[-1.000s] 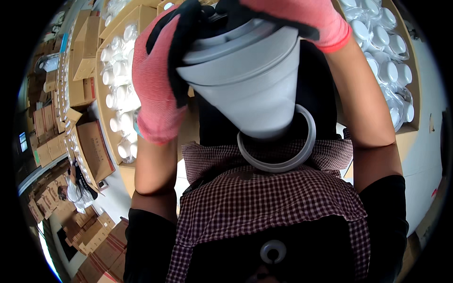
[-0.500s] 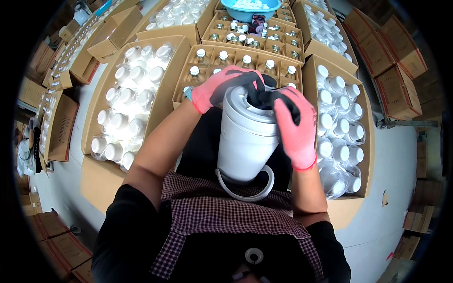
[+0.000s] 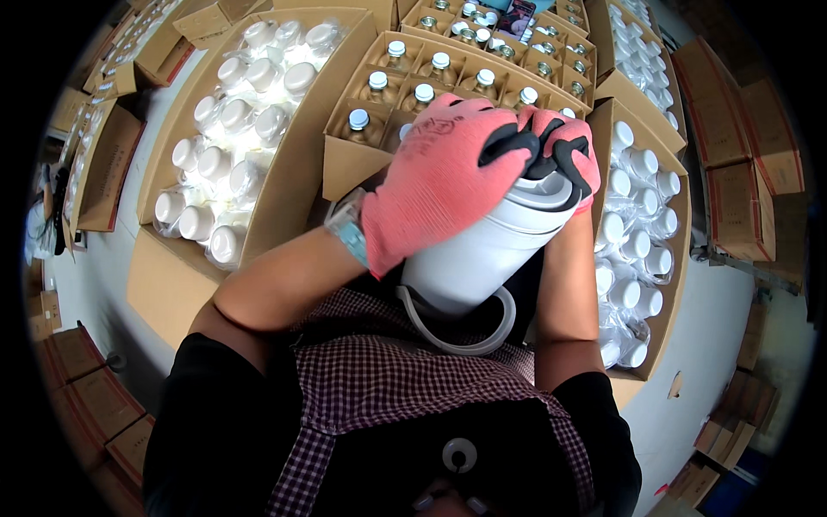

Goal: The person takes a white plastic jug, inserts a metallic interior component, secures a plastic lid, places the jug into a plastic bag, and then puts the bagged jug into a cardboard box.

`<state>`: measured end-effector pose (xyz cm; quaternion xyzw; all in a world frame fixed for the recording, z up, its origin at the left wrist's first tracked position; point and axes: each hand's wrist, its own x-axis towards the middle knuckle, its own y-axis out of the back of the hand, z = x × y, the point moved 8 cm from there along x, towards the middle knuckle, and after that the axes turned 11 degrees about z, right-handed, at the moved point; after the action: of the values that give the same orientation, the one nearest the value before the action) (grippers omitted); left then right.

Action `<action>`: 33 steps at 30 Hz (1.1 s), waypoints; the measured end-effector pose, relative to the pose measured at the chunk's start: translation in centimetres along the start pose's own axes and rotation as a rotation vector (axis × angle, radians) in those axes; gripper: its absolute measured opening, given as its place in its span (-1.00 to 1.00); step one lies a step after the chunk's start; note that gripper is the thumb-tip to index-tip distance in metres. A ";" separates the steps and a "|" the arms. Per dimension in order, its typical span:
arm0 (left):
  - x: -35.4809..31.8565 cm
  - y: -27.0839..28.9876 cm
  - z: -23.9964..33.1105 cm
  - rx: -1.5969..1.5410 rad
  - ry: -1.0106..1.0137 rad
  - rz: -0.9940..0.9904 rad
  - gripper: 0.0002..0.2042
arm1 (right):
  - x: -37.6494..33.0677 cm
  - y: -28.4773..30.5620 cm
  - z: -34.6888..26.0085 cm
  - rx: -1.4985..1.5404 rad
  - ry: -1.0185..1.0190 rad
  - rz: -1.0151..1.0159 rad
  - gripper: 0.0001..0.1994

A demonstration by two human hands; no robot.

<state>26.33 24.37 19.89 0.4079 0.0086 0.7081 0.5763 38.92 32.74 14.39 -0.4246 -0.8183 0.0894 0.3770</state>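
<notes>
A large pale grey insulated jug [image 3: 465, 267] leans to the right in my lap, its lid [image 3: 546, 191] uppermost. From the jug's lower part a curved carrying handle [image 3: 469, 346] loops toward me. My left hand [image 3: 452, 168], in a pink and black work glove, reaches over the jug with its fingers bent onto the top of the lid. On the lid's far right side my right hand [image 3: 567, 148], gloved the same way, curls its fingers against it. Both hands are closed at the lid; the part between the fingertips is hidden.
Ahead stands a divided carton [image 3: 345, 164] of capped glass bottles. Cartons of white-capped bottles flank me on the left [image 3: 297, 185] and right [image 3: 668, 319]. A phone [image 3: 517, 17] lies on bottles farther off. Stacked brown boxes [image 3: 736, 189] stand at the far right.
The jug's top has tilted to the right. My left hand has swung across over the lid, and my right hand has shifted to its far right side. The head view has turned and lowered.
</notes>
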 end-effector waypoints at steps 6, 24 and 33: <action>0.3 -0.2 -0.1 -0.212 -0.006 0.090 -0.81 | 0.5 2.6 3.3 0.369 -0.210 0.116 -0.64; -1.3 -1.2 -0.1 -0.265 -0.023 -0.011 -0.68 | -2.2 2.0 -3.1 -0.102 0.019 0.181 -0.60; -0.6 -1.3 7.0 -0.072 -0.266 -0.024 -0.68 | 1.8 2.2 1.7 0.547 -0.289 0.092 -0.44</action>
<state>31.53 21.08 23.57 0.4771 -0.0886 0.6406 0.5951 38.46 35.73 13.10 -0.3267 -0.7890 0.3826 0.3528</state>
